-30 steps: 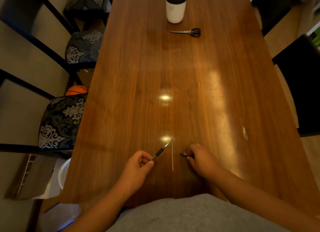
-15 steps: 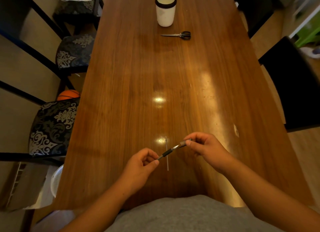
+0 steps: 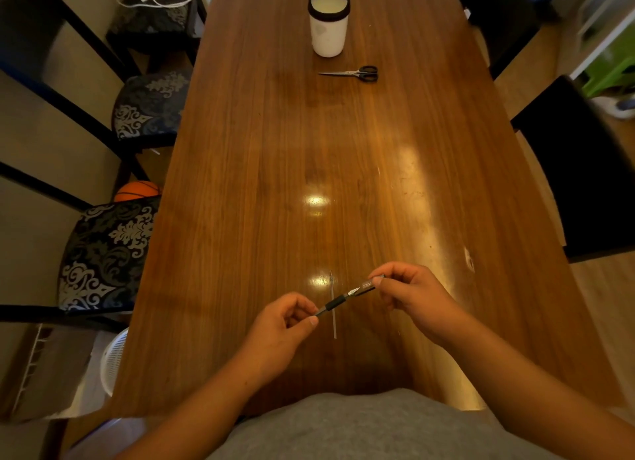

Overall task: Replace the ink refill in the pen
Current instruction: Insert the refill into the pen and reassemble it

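A dark pen [image 3: 345,295] with a black rubber grip and a clear barrel is held just above the wooden table [image 3: 261,191], slanting up to the right. My left hand [image 3: 285,325] pinches the grip end. My right hand [image 3: 410,296] pinches the clear barrel end. The two parts meet between my hands. A thin pale ink refill [image 3: 333,317] lies flat on the table under the pen, pointing away from me.
A white cup with a black rim [image 3: 328,24] stands at the far end, with black-handled scissors [image 3: 354,73] just in front of it. Patterned chairs [image 3: 106,253] line the left side and dark chairs [image 3: 580,170] the right. An orange ball [image 3: 137,190] sits under the left chairs.
My right hand lifted a pen part off the table and brought it to the part in my left hand. Both hands now hold the joined pen above the refill.
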Demonstrator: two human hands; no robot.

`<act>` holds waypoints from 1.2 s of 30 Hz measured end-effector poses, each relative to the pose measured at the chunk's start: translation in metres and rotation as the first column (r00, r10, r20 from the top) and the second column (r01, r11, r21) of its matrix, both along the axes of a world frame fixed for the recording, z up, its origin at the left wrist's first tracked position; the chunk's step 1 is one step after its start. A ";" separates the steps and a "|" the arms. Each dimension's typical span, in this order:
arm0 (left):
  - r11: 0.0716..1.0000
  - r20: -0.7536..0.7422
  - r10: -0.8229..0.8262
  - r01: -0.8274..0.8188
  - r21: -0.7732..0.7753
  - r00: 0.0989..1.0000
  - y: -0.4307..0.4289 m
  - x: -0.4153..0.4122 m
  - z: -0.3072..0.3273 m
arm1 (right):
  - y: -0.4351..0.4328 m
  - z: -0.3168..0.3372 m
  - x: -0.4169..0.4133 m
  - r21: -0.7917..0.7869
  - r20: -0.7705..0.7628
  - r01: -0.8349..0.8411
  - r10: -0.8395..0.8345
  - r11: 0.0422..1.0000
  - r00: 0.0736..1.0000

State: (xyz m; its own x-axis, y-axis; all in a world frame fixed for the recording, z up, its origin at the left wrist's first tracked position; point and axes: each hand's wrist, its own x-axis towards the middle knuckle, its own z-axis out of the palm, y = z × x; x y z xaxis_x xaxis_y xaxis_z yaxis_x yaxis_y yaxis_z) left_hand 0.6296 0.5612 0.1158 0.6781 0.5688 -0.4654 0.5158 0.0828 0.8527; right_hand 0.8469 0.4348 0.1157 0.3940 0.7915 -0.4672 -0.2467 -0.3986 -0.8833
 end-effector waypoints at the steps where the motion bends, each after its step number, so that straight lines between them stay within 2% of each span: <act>1: 1.000 -0.002 0.000 0.000 -0.001 1.000 0.000 0.000 0.000 | 0.000 0.000 0.000 0.004 -0.003 -0.006 0.006 1.000 1.000; 8: 1.000 0.012 -0.014 0.014 0.002 1.000 0.000 0.003 0.001 | 0.009 0.012 -0.012 0.031 0.013 -0.100 0.100 0.994 0.995; 12: 1.000 0.017 0.009 -0.009 -0.020 1.000 0.003 0.005 0.003 | 0.013 0.016 -0.016 0.026 0.003 -0.097 0.097 0.995 0.995; 23: 0.949 0.013 -0.008 0.011 -0.316 1.000 0.012 0.007 0.006 | 0.023 0.016 -0.012 0.041 -0.057 -0.102 0.104 0.994 0.993; 26: 0.965 -0.054 -0.138 0.122 -0.230 0.989 0.013 0.009 0.002 | 0.024 0.011 -0.013 0.007 -0.020 -0.127 0.128 0.992 0.992; 28: 0.954 -0.171 -0.299 0.298 -0.030 0.939 0.013 0.011 -0.006 | 0.024 0.002 -0.018 -0.046 0.013 -0.129 0.130 0.991 0.991; 30: 0.880 -0.318 -0.384 0.448 0.158 0.867 0.010 0.011 -0.016 | 0.020 -0.011 -0.024 -0.132 0.077 -0.131 0.142 0.983 0.987; 32: 0.860 -0.387 -0.358 0.462 0.217 0.850 0.010 0.008 -0.028 | 0.010 -0.027 -0.026 -0.283 0.253 -0.155 0.230 0.946 0.940; 34: 0.858 -0.449 -0.307 0.448 0.251 0.839 0.011 0.004 -0.040 | -0.006 -0.042 -0.023 -0.463 0.486 -0.165 0.406 0.871 0.774; 36: 0.853 -0.507 -0.265 0.444 0.273 0.820 0.012 -0.001 -0.051 | -0.022 -0.053 -0.019 -0.582 0.603 -0.150 0.548 0.800 0.580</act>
State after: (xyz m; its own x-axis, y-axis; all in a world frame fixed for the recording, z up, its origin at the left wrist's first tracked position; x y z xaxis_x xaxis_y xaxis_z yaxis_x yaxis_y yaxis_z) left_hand 0.6290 0.5731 0.0652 0.6412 0.5150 -0.5689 0.7672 -0.4486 0.4585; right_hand 0.8276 0.4128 0.0629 0.4839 0.7334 -0.4775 0.6243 -0.6717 -0.3989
